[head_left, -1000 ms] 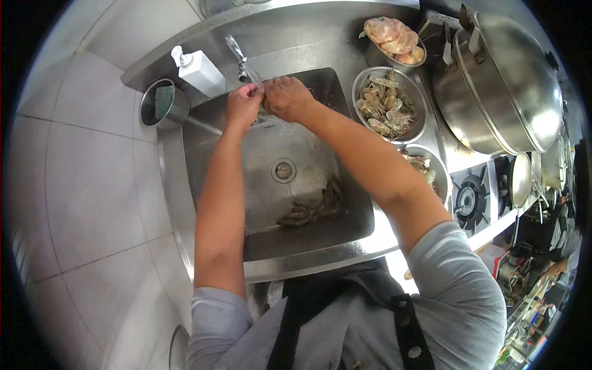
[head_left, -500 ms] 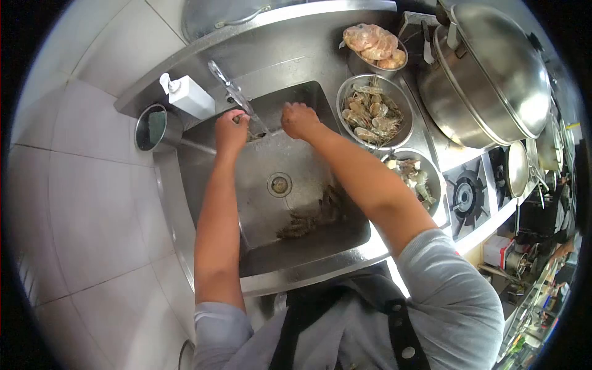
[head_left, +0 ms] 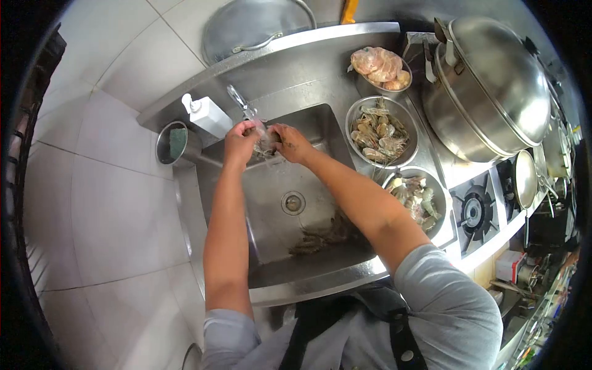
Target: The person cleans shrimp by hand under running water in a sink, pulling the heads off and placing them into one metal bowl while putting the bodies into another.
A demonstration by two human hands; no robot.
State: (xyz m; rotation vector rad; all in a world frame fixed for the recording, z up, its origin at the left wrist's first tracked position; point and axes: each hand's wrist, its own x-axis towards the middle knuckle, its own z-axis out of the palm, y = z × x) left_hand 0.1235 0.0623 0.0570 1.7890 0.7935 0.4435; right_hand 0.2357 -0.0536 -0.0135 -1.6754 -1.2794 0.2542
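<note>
Under the running faucet, my left hand and my right hand are close together, fingers curled in. Between them is a shrimp, partly covered by my fingers and the splashing water. Both hands are over the far part of the steel sink. A dark pile of shrimp heads or shells lies on the sink floor near its front right, beyond the drain.
Right of the sink stand a bowl of shrimp, a bowl of peeled shrimp pieces and a bowl of bagged meat. A soap bottle and a sponge cup stand at left. A large pot and gas burner lie farther right.
My right hand has moved left and closed in on the shrimp beside my left hand, in the water stream. The head view has shifted slightly, so the scene sits lower and farther right.
</note>
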